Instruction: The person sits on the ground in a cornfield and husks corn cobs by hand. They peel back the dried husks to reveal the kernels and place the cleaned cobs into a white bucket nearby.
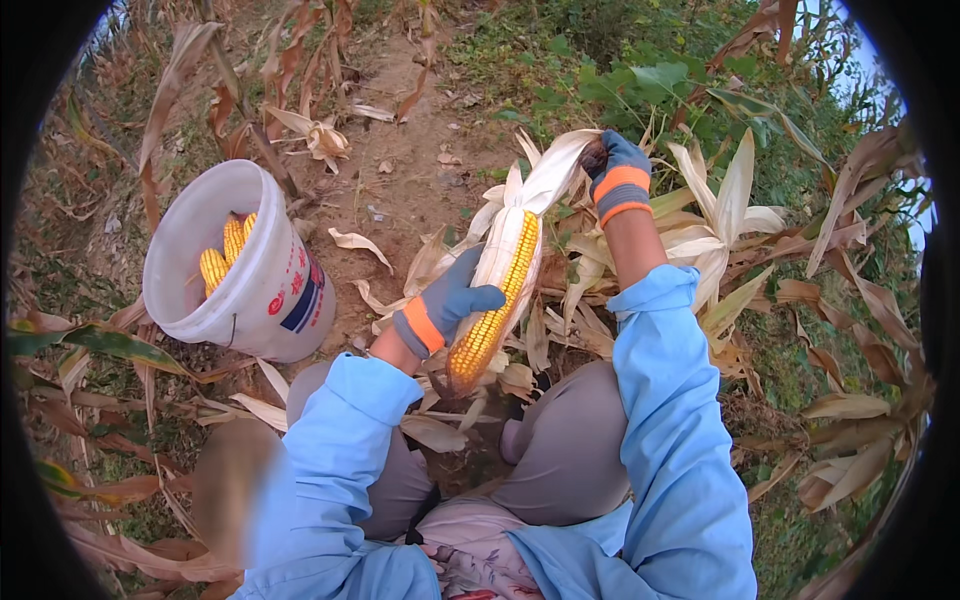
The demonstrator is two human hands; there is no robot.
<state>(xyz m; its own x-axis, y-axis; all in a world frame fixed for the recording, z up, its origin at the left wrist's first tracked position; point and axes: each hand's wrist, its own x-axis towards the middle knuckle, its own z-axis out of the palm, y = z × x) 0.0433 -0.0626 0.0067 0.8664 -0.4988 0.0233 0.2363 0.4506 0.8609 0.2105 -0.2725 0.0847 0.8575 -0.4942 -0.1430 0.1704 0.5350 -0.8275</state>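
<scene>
An ear of corn (pixel 495 311) with yellow kernels lies slantwise before me, its pale husk (pixel 551 176) partly peeled open. My left hand (pixel 448 301), in a grey glove with an orange band, grips the ear around its lower half, thumb on top; its other fingers are hidden beneath. At the ear's upper end, my right hand (pixel 621 174), gloved alike, is closed on the peeled husk and a dark brown tuft. Several husked ears (pixel 234 238) lie inside a white plastic bucket (pixel 304 319) to my left.
Loose dry husks (pixel 435 433) lie on the soil around my bent knees. Dry corn stalks (pixel 229 79) stand at the upper left, beyond the bucket. Green leafy plants (pixel 656 79) grow at the upper right, and more husks (pixel 724 217) and dry leaves lie right of my right hand.
</scene>
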